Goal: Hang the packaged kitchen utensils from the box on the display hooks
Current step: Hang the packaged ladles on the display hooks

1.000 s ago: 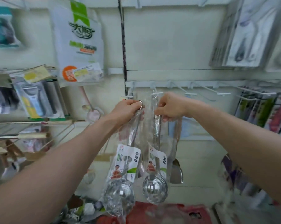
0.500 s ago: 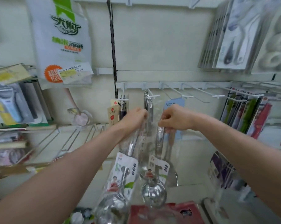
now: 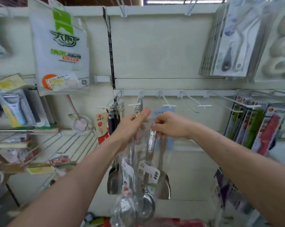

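Two steel ladles in clear plastic sleeves hang from my hands in front of a white hook rail [image 3: 194,92]. My left hand [image 3: 132,123] grips the top of the left packaged ladle [image 3: 125,182], just below a white hook [image 3: 135,104] that carries several metal handle rings. My right hand [image 3: 169,124] pinches the top of the right packaged ladle [image 3: 149,176], its handle loop showing under my fingers. A hook [image 3: 168,104] with a blue card stands just behind my right hand. Both bowls dangle low near the frame's bottom.
Steel spatulas [image 3: 163,185] hang behind the ladles. Bare white hooks [image 3: 202,105] stick out to the right, then packaged knives [image 3: 256,126]. Peelers [image 3: 14,107] and wire racks [image 3: 69,145] fill the left. A big white bag [image 3: 60,46] hangs upper left; something red [image 3: 171,222] lies below.
Both hands have dropped a little from the hook tips and drawn closer together with the ladles. My view has tilted upward, showing more of the upper shelf.
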`<state>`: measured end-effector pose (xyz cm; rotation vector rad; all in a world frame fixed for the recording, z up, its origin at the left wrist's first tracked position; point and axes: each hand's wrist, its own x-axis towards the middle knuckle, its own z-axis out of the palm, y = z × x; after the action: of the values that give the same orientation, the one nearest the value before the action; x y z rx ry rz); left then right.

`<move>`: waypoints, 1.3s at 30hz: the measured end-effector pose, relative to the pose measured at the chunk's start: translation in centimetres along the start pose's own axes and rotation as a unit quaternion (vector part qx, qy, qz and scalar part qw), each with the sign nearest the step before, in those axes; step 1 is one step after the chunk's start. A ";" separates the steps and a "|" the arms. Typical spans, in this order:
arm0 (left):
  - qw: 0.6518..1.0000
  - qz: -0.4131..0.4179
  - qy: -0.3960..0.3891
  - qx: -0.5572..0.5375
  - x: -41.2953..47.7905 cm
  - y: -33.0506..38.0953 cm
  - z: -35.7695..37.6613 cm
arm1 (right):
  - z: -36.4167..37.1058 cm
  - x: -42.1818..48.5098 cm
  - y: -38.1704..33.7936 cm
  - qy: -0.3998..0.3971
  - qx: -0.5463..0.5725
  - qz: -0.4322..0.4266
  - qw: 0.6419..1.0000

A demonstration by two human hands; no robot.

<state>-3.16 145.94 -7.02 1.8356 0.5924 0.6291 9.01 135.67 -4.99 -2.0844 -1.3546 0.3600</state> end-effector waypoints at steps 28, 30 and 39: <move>0.979 -0.133 0.068 -0.138 -7.9 -11.7 4.8 | 11.6 -4.9 3.8 0.169 0.268 0.062 0.946; 0.974 -0.144 0.075 -0.160 -8.1 -11.5 4.7 | 11.8 -5.2 3.8 0.157 0.297 0.050 0.940; 0.969 -0.190 0.057 -0.148 -8.7 -11.5 4.8 | 12.4 -6.1 4.3 0.076 0.312 0.074 0.944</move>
<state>-7.58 140.64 -20.57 1.3669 0.8526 0.5325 2.81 133.34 -17.86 -1.6365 -0.8462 0.5911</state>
